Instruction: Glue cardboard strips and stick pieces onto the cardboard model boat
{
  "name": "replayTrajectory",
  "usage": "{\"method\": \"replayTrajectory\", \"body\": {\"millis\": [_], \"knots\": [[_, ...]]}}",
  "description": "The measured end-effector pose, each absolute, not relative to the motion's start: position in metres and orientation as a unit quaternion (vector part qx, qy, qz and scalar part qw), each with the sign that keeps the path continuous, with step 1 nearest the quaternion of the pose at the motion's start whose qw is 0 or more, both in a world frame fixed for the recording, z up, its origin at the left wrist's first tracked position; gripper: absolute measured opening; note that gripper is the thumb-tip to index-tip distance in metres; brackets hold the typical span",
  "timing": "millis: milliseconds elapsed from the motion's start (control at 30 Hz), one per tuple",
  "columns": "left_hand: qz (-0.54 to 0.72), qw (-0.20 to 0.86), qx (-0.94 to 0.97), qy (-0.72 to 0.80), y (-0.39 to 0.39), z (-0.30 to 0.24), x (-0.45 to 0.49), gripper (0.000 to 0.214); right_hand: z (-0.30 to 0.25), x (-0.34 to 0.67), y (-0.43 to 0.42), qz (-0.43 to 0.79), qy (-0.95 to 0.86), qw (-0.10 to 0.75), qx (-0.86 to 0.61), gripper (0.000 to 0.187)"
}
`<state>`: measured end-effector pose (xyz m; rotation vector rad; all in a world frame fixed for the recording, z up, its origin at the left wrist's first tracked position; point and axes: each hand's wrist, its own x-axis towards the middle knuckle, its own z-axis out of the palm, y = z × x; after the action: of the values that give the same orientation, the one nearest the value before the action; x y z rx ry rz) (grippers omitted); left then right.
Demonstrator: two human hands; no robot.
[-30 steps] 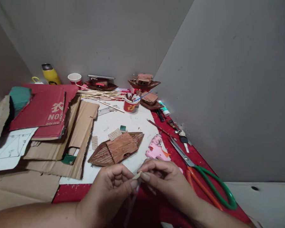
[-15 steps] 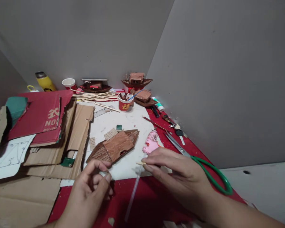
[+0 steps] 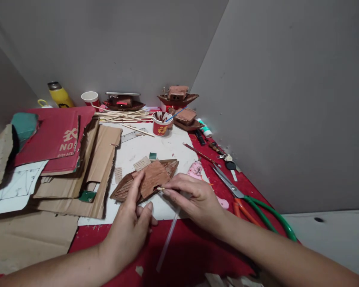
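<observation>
A brown model boat (image 3: 154,178) with a painted roof panel lies at a slant on the white board. My left hand (image 3: 134,217) is at its near side, index finger stretched onto the roof and the other fingers loosely bent, gripping nothing. Between thumb and fingers, my right hand (image 3: 194,197) pinches a short pale wooden stick (image 3: 160,188), its tip at the dark notch in the roof's near edge. Partly behind the right hand lies a pink glue gun (image 3: 195,169), with a clear glue stick (image 3: 168,241) trailing toward me.
Green-handled scissors (image 3: 237,192) lie to the right, near a brush (image 3: 200,153). Stacked cardboard (image 3: 103,159) fills the left. Behind are a paint cup (image 3: 161,129), thin wooden sticks (image 3: 125,115) and several other model boats (image 3: 178,95). Small corrugated pieces (image 3: 141,163) lie beside the boat.
My right hand has carried the short stick left to the boat's roof edge. My left hand has moved up and right, its index finger now extended onto the roof.
</observation>
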<state>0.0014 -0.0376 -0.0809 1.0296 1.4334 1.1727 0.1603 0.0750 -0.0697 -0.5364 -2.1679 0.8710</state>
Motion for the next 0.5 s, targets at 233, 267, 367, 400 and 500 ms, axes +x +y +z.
{"method": "replayTrajectory", "body": {"millis": [233,267,367,400,500], "knots": [[0.51,0.455,0.449,0.575,-0.026,-0.086,-0.002,0.061,-0.073,0.159,0.08,0.301,-0.863,0.351,-0.201,0.011],[0.511,0.452,0.456,0.572,-0.025,-0.085,-0.003,0.062,-0.073,0.159,0.08,0.293,-0.865,0.352,-0.202,0.011],[0.508,0.437,0.477,0.569,-0.024,-0.085,-0.005,0.061,-0.074,0.159,0.081,0.265,-0.875,0.354,-0.198,0.01],[0.503,0.428,0.486,0.572,-0.024,-0.085,-0.005,0.061,-0.074,0.158,0.081,0.253,-0.88,0.353,-0.196,0.01],[0.482,0.386,0.526,0.585,-0.025,-0.086,-0.007,0.061,-0.073,0.158,0.082,0.219,-0.897,0.339,-0.181,0.011]]}}
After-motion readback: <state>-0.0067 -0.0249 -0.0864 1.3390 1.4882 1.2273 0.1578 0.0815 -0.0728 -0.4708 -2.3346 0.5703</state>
